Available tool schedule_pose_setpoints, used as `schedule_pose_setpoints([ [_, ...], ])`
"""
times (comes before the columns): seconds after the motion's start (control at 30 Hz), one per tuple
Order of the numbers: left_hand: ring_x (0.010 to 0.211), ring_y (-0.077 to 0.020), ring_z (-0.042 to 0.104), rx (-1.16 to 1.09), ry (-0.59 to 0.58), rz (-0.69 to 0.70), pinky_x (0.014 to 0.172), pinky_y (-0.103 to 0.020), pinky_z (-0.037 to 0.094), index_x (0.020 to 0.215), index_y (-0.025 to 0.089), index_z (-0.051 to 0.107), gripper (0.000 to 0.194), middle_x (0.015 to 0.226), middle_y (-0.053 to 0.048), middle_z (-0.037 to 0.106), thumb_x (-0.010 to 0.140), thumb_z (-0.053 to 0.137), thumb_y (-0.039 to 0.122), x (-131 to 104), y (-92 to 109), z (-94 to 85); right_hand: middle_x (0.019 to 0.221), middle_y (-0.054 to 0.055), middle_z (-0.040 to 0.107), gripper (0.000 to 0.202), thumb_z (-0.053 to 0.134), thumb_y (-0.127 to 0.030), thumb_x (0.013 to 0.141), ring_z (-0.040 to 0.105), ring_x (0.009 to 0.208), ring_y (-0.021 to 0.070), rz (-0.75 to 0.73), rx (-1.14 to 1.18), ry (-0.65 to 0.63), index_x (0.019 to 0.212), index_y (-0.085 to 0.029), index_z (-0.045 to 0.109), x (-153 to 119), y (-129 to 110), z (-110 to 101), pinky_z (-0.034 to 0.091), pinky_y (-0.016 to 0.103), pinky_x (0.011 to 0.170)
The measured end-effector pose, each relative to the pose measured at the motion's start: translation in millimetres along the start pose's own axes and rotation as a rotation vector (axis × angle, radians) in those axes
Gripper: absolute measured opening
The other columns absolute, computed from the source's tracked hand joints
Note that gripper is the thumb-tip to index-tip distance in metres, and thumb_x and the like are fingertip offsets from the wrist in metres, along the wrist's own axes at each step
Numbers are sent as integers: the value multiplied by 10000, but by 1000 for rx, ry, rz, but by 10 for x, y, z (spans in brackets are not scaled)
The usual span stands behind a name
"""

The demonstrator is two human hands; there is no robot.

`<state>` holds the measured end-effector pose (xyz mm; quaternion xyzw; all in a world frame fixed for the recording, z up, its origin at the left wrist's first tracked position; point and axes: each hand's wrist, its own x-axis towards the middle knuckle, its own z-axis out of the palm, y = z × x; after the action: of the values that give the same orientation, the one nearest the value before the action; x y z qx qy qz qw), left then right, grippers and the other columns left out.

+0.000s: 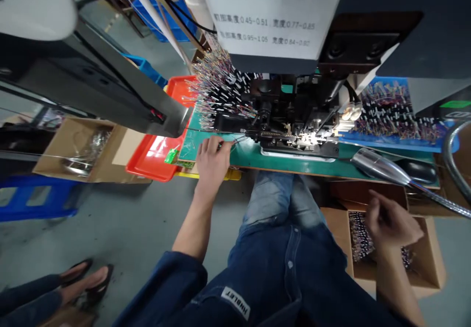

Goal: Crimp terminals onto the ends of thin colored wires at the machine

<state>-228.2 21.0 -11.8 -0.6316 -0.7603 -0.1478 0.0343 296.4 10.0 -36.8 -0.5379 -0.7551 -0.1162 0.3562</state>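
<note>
Wires (240, 139), thin and dark, are at centre of the frame, pinched by left hand (214, 159) beside machine (290, 149). Presenting them seems the step; next move calls for careful aligning. Right hand (390, 221), lower right, is blurred: I cannot tell its grip.

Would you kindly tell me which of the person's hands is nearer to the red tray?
Left. The left hand is just right of the red tray, at the edge of the green work surface, while the right hand is far to its right, above an open cardboard box.
</note>
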Motion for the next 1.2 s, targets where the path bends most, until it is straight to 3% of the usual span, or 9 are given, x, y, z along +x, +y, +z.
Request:
schedule_pose_setpoints([
  [0.17,1237,-419,704,-62,59,38,1061,-570,512,1176,228,808,224,1362,-201,784,1180,602,315,5,15,78,711,-24,739,252,800,-42,1032,642,532,128,-169,367,-101,1236,-179,854,33,-751,156,512,290,596],
  [0.43,1074,-302,808,-225,298,276,1123,-530,469,1137,280,814,144,1134,-92,906,1185,680,306,-205,-35,7,678,-42,686,182,753,-68,1084,626,543,135,-165,618,-198,1206,-183,823,50,-1232,473,510,303,614],
  [0.53,945,-267,828,-374,390,254,971,-475,561,1072,278,810,102,1022,-73,900,1139,766,341,-441,154,53,750,-10,765,161,710,-115,1130,704,616,146,-110,715,-305,1178,-198,839,-23,-1448,610,552,299,672],
  [0.63,933,-251,845,-790,407,14,920,-430,651,1035,261,769,199,967,-55,858,1073,859,433,-695,593,66,868,27,813,189,704,-245,1165,733,711,172,20,899,-497,1282,-217,850,-3,-1698,690,575,305,704],
  [0.7,931,-227,845,-1149,316,-261,913,-391,674,1061,257,762,245,986,-41,834,1043,907,454,-837,951,35,992,53,839,278,768,-367,1146,738,788,192,136,1083,-614,1380,-228,826,72,-1859,700,578,315,717],
  [0.83,947,-215,831,-1462,140,-369,929,-373,688,939,256,746,280,949,-28,786,978,978,408,-977,1446,-55,1014,55,798,341,805,-565,1117,688,843,206,375,1356,-658,1179,-230,823,247,-2071,635,569,340,778],
  [0.93,1009,-247,837,-1511,77,-277,960,-407,694,997,257,793,261,1014,-66,817,957,988,426,-963,1490,-73,942,34,742,394,768,-593,1142,646,850,197,529,1467,-682,1009,-222,780,320,-2066,537,547,340,819],
  [1.03,1048,-277,841,-1608,-66,-175,960,-424,690,1168,242,852,343,1145,-128,863,992,929,526,-868,1398,-65,903,23,725,415,744,-612,1156,629,800,177,613,1633,-799,1038,-216,781,351,-1951,439,531,321,788],
  [1.2,914,-227,823,-1655,-242,-218,875,-359,682,1149,223,912,320,1033,-109,879,1066,861,528,-621,1418,-125,836,14,694,462,692,-638,1177,589,739,171,637,1767,-924,1085,-197,791,347,-1807,383,469,314,727],
])
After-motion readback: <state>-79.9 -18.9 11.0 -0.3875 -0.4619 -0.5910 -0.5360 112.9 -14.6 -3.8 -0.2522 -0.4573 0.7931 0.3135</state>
